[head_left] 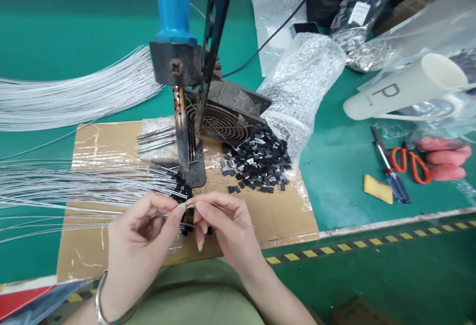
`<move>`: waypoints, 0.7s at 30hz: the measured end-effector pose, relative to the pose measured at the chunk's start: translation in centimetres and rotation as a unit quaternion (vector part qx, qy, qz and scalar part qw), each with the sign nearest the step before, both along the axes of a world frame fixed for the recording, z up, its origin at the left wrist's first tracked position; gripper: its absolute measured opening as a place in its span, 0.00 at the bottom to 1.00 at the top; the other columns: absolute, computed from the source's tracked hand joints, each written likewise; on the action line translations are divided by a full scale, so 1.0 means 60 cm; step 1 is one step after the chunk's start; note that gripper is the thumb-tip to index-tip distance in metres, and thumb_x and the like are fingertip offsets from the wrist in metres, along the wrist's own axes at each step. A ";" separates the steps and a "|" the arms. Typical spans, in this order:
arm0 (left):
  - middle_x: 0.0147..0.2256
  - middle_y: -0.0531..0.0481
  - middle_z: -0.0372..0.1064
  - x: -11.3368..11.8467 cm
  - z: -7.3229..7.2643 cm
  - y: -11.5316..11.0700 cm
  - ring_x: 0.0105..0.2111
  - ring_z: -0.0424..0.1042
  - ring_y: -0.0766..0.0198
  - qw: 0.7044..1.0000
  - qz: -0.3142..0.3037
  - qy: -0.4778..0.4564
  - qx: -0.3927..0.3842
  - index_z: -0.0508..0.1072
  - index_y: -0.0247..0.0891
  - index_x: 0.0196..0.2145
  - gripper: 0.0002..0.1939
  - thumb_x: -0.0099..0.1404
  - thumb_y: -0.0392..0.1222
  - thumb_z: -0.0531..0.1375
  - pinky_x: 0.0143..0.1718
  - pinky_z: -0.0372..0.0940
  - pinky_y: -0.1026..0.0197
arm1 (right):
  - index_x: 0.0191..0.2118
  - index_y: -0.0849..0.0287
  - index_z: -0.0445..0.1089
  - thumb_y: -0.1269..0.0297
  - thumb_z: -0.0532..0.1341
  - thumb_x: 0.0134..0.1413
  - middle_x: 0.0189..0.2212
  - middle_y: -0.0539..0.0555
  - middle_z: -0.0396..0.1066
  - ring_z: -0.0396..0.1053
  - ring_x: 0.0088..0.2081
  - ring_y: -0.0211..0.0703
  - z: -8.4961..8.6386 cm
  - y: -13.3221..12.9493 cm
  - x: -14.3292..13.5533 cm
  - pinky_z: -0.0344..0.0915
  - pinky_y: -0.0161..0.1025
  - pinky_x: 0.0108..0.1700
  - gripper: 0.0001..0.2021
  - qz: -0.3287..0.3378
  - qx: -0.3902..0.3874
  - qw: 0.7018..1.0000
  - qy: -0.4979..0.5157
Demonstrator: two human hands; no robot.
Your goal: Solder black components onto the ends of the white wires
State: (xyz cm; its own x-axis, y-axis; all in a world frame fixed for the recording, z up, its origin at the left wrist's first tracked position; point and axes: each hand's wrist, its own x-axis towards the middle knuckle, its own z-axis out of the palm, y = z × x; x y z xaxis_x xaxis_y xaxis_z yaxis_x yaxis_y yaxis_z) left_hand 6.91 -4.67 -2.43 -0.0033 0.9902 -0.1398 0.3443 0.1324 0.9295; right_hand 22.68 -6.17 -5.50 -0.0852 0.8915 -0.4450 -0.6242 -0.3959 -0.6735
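Note:
My left hand [145, 241] pinches a thin wire between thumb and forefinger above the cardboard. Touching it fingertip to fingertip, my right hand [226, 226] is closed on a thin strand that passes under its fingers; the very tips hide what lies between them. Just above stands an upright soldering iron [182, 136] with a blue handle, clamped to a black bracket [213, 27]. A bundle of grey wires [122, 186] with small black connectors [182, 189] at their ends lies beneath the iron and partly under my hands.
Right of a dusty round fan [219, 117] lies a pile of loose black connectors [260, 161]. Another bundle of white wires [74, 92] rests at left. Bubble wrap [301, 82], a white mug [405, 87], orange-handled scissors [411, 164], a screwdriver [390, 171] and a yellow sponge [378, 189] are at right.

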 end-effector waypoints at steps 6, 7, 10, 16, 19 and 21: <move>0.25 0.57 0.75 0.001 -0.001 0.001 0.22 0.71 0.71 1.000 0.011 0.006 0.011 0.79 0.41 0.32 0.04 0.65 0.37 0.68 0.23 0.65 0.72 | 0.33 0.56 0.86 0.57 0.77 0.52 0.23 0.49 0.77 0.68 0.18 0.35 0.000 -0.006 -0.007 0.71 0.33 0.18 0.08 -0.022 -0.005 0.999 -0.023; 0.25 0.57 0.75 0.001 -0.001 0.000 0.22 0.71 0.72 1.000 0.011 0.007 0.016 0.79 0.41 0.32 0.04 0.65 0.37 0.68 0.23 0.65 0.73 | 0.32 0.56 0.86 0.58 0.77 0.52 0.22 0.49 0.77 0.68 0.17 0.35 0.000 -0.006 -0.008 0.71 0.33 0.18 0.08 -0.023 -0.005 0.999 -0.024; 0.25 0.57 0.74 0.000 -0.004 -0.005 0.22 0.67 0.72 1.000 0.007 0.023 0.020 0.79 0.41 0.33 0.04 0.66 0.38 0.68 0.22 0.62 0.72 | 0.32 0.56 0.86 0.58 0.77 0.53 0.21 0.48 0.75 0.67 0.17 0.34 0.002 -0.005 -0.009 0.70 0.32 0.18 0.07 -0.027 -0.008 0.999 -0.024; 0.26 0.56 0.74 -0.002 -0.009 -0.009 0.22 0.65 0.70 0.999 0.007 0.041 0.026 0.79 0.41 0.33 0.04 0.66 0.40 0.69 0.21 0.60 0.69 | 0.32 0.55 0.86 0.60 0.77 0.55 0.21 0.47 0.75 0.69 0.17 0.32 0.001 -0.006 -0.009 0.70 0.29 0.19 0.05 -0.032 0.005 0.999 -0.011; 0.26 0.57 0.74 -0.002 -0.012 -0.008 0.22 0.65 0.71 0.999 0.004 0.038 0.026 0.79 0.42 0.34 0.03 0.67 0.39 0.69 0.22 0.60 0.69 | 0.32 0.54 0.87 0.61 0.77 0.55 0.22 0.47 0.76 0.70 0.17 0.32 0.002 -0.007 -0.008 0.71 0.29 0.19 0.04 -0.038 0.009 0.999 -0.008; 0.26 0.57 0.73 -0.002 -0.013 -0.010 0.23 0.66 0.71 0.999 0.004 0.041 0.030 0.79 0.43 0.34 0.03 0.67 0.39 0.69 0.23 0.60 0.70 | 0.32 0.54 0.87 0.62 0.77 0.55 0.21 0.47 0.76 0.69 0.17 0.32 0.003 -0.008 -0.008 0.71 0.28 0.19 0.04 -0.042 0.010 0.999 -0.008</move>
